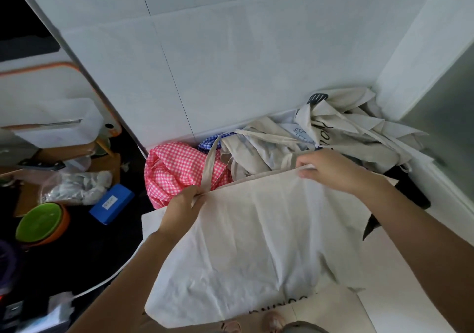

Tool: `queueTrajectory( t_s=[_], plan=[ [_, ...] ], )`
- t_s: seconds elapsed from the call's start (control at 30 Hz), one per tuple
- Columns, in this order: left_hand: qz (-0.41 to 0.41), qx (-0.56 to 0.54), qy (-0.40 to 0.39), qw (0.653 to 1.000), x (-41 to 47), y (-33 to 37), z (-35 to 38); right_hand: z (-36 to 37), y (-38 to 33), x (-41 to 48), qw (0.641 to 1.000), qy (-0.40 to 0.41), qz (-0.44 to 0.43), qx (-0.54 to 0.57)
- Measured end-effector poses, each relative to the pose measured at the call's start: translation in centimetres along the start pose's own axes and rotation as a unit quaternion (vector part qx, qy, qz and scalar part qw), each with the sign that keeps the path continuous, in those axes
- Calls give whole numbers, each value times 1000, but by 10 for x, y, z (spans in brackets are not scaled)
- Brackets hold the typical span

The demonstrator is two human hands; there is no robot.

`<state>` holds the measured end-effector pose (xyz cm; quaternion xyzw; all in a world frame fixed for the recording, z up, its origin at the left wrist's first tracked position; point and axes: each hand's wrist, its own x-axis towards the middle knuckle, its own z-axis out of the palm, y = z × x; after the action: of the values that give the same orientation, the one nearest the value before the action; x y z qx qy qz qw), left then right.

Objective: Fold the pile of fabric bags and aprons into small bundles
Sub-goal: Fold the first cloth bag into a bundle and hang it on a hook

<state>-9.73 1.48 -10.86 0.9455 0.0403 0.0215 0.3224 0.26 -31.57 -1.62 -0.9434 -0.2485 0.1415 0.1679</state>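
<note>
the left hand [183, 205] pinches the top edge of a cream tote [256, 245] where a strap [209, 163] joins it, and the right hand [333, 171] pinches the same edge farther along, so the tote is stretched between them with its body falling toward the person. just behind it, against the white wall [230, 63], lies the pile [341, 130] of cream bags, with pink checked cloth [177, 168] at its left end. a green bowl [41, 220] and a blue box [111, 202] sit well off to the left, in shadow.
</note>
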Motion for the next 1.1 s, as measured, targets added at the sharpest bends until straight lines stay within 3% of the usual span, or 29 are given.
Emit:
queueTrajectory(
  t_s=[0.1, 0.23, 0.37, 0.57, 0.83, 0.97, 1.1],
  plan=[
    [-12, 20, -14, 1000, 9, -6, 4, 18, 8, 19, 999, -21, 38, 31],
    [-78, 19, -26, 996, 21, -14, 11, 30, 11, 38, 997, -56, 7, 55],
    [-146, -49, -64, 986, 26, -15, 12, 32, 11, 57, 993, -114, 22, 35],
    [-118, -120, -68, 983, 21, -19, 0, 21, 15, 67, 987, -156, 15, -30],
    [-51, -91, -64, 992, 56, 4, -71, -78, -17, 60, 978, -207, 1, 22],
    [-20, -9, -28, 999, 107, 29, -100, -114, -24, 99, 984, -163, -12, -67],
    [-35, 19, 17, 999, 143, 34, -81, -104, -14, 148, 976, -138, 42, -165]
  ],
)
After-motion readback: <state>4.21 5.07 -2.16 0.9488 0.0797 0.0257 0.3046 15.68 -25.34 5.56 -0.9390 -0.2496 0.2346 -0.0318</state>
